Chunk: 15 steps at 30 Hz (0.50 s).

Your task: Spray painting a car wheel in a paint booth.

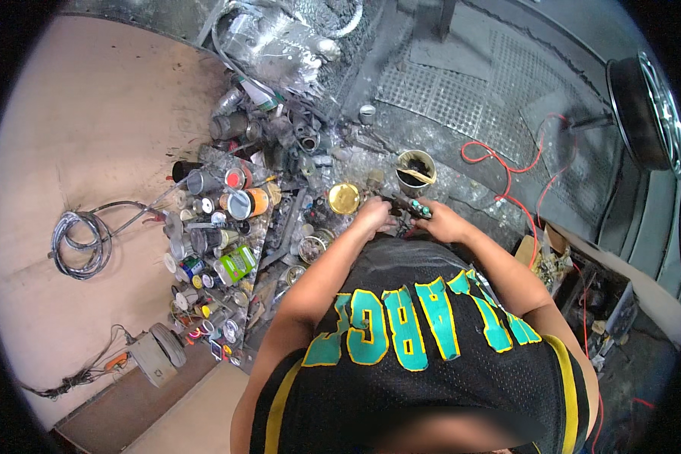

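Both my hands meet in front of my chest over a cluttered, dirty workbench. My left hand (374, 216) is closed around a small dark part held between the hands. My right hand (437, 222) grips a dark tool (410, 206) with small teal spots on its handle, touching the same part. A round brass-coloured lid (343, 198) lies just left of my left hand. A dirty pot with a brush in it (415, 169) stands just beyond the hands. My black jersey with teal letters hides the bench below my hands.
Several spray cans, tins and jars (219, 227) crowd the bench to the left. A coil of grey cable (76, 242) lies on the plywood board. Red wire (507, 170) loops across the mesh floor plate. A wheel (647, 106) leans at far right; a cardboard box (541, 250) sits beside me.
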{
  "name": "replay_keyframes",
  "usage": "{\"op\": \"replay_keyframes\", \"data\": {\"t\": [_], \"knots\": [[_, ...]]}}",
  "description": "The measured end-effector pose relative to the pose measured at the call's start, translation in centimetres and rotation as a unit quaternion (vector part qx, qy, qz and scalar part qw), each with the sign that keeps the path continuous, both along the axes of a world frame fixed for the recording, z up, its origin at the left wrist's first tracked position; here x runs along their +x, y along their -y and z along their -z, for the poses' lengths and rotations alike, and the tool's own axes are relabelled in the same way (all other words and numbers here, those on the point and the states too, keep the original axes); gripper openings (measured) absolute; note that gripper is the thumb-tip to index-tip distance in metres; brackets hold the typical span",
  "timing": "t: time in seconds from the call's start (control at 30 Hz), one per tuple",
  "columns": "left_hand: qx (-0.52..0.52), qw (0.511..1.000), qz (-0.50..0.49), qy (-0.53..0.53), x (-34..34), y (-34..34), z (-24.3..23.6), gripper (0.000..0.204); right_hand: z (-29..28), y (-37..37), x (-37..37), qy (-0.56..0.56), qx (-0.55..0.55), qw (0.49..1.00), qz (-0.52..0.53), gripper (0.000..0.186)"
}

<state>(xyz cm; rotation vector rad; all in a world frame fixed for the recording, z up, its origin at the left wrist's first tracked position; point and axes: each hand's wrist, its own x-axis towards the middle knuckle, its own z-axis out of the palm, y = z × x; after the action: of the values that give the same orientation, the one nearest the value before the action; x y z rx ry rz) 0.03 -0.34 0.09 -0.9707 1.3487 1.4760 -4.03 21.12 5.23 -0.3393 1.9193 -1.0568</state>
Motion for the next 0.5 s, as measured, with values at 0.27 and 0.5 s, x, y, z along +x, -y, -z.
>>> {"op": "replay_keyframes", "data": {"t": [0.27, 0.5], "knots": [[0.016, 0.978, 0.075, -0.196, 0.8, -0.3, 0.8, 0.039, -5.9, 0.5, -5.7, 0.027, -0.014, 0.998, 0.059, 0.041], [0.21, 0.819, 0.446, -0.294, 2.7, 1.1, 6.1, 0.058, -12.4, 0.0, -10.0, -0.104, -0.113, 0.967, 0.203, 0.027]]}}
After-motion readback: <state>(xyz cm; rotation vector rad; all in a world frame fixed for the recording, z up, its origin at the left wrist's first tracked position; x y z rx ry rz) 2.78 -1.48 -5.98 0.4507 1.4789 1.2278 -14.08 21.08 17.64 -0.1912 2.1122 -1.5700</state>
